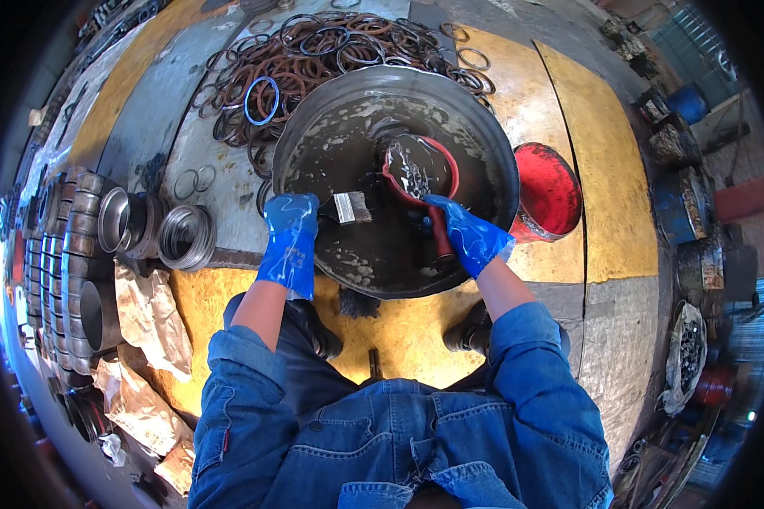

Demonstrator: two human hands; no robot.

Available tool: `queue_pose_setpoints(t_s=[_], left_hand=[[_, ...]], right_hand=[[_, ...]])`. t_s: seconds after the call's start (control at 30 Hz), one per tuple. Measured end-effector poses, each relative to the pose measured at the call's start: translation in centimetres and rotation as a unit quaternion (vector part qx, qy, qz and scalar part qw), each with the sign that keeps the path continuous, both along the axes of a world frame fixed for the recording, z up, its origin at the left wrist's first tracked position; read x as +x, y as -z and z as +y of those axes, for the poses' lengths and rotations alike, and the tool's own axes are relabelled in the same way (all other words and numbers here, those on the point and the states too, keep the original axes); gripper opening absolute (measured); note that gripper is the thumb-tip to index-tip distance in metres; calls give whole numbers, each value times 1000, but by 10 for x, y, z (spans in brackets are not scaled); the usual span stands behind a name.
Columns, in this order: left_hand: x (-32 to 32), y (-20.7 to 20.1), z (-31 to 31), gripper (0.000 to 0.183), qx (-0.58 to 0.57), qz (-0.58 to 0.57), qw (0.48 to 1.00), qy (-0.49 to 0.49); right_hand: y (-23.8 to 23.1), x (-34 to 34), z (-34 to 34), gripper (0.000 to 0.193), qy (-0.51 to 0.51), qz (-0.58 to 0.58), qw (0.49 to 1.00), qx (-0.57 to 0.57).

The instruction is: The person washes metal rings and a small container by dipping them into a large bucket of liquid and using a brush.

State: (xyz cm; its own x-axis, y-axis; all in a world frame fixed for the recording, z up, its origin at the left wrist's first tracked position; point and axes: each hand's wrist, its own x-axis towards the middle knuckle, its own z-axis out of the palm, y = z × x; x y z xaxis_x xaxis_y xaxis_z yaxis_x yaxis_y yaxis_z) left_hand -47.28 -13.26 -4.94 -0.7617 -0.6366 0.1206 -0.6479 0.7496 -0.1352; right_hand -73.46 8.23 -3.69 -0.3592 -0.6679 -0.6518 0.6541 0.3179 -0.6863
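A wide round metal basin (492, 140) with dark, foamy liquid stands in front of me. My left hand (292, 219), in a wet blue glove, is closed at the basin's near left side. From it a flat brush (348, 208) points right over the liquid, with a pale ferrule and dark bristles. My right hand (469, 234), also in a blue glove, is closed at the handle of a red-rimmed round pan (455, 174). The pan lies in the basin, its handle toward me, with dark liquid and white streaks inside its rim. The glove hides part of the grip.
A pile of rusty metal rings (314, 51), one of them blue (263, 100), lies beyond the basin. A red bucket (560, 191) stands right of it. Stacked metal cylinders (72, 254), a coil of rings (187, 237) and brown paper (153, 318) are at the left.
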Motion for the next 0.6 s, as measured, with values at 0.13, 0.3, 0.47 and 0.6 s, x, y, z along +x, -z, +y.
queue_pose_setpoints(t_s=[0.13,0.3,0.47,0.6], left_hand=[[1,-1,0,11,6,-14,999,-37],[-9,-9,2,17,16,-58,997,-40],[-9,-12,4,14,22,-52,998,-36],[-5,6,-6,15,4,-29,999,-21]], right_hand=[[-42,5,4,35,-18,-4,999,-38],[-71,-19,18,35,6,-47,995,-90],[-104,-56,54,38,74,-14,984,-159],[-98,-123,90,39,59,-60,986,-142]])
